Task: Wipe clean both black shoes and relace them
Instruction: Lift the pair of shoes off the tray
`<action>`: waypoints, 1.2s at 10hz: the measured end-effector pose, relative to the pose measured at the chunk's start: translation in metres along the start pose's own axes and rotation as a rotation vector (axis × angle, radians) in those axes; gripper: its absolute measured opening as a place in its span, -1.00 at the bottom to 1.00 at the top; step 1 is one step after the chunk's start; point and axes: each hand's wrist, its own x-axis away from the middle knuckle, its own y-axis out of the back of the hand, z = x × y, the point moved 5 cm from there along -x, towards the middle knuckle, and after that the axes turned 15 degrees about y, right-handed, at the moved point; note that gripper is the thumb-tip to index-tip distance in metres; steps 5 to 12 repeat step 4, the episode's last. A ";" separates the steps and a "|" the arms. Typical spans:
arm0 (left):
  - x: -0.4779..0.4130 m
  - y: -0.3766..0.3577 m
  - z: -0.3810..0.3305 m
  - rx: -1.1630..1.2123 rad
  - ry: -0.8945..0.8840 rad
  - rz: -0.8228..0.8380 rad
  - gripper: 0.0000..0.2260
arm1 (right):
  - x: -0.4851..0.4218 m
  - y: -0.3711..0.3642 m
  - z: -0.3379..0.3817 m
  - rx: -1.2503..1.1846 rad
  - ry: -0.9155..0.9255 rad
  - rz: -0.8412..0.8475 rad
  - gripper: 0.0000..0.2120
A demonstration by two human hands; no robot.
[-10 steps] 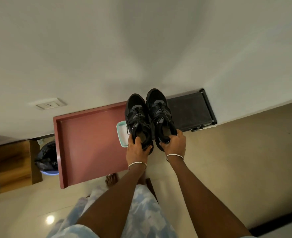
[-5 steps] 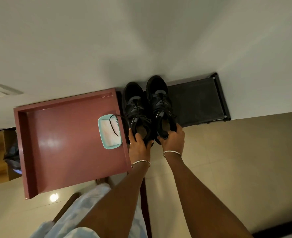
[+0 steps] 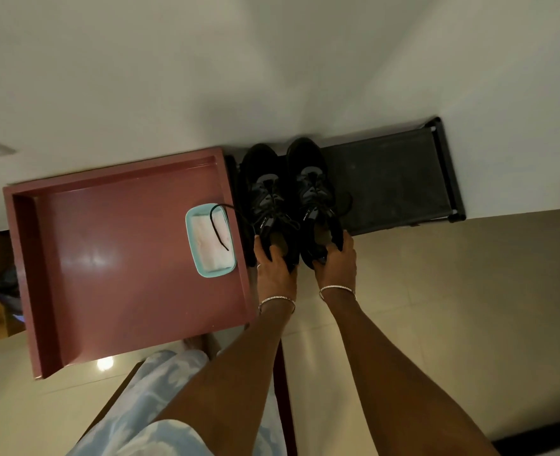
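Curling round heel collars, the left hand (image 3: 275,274) grips the left shoe (image 3: 264,192), the right hand (image 3: 334,263) the right shoe (image 3: 311,185), toes beyond the fingers (image 3: 346,240) above the rack (image 3: 394,179), likely for carrying both; a lace (image 3: 217,225) trails leftward.

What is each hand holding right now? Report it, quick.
Left hand: grips the left black lace-up sneaker by its heel.
Right hand: grips the right black lace-up sneaker by its heel.
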 end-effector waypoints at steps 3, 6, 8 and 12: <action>0.042 0.081 -0.005 0.017 -0.138 0.110 -0.52 | 0.080 0.034 0.059 -0.048 -0.242 0.002 -0.30; 0.054 0.110 -0.003 0.067 -0.153 0.074 -0.57 | 0.099 0.037 0.086 -0.030 -0.246 0.122 -0.44; 0.054 0.110 -0.003 0.067 -0.153 0.074 -0.57 | 0.099 0.037 0.086 -0.030 -0.246 0.122 -0.44; 0.054 0.110 -0.003 0.067 -0.153 0.074 -0.57 | 0.099 0.037 0.086 -0.030 -0.246 0.122 -0.44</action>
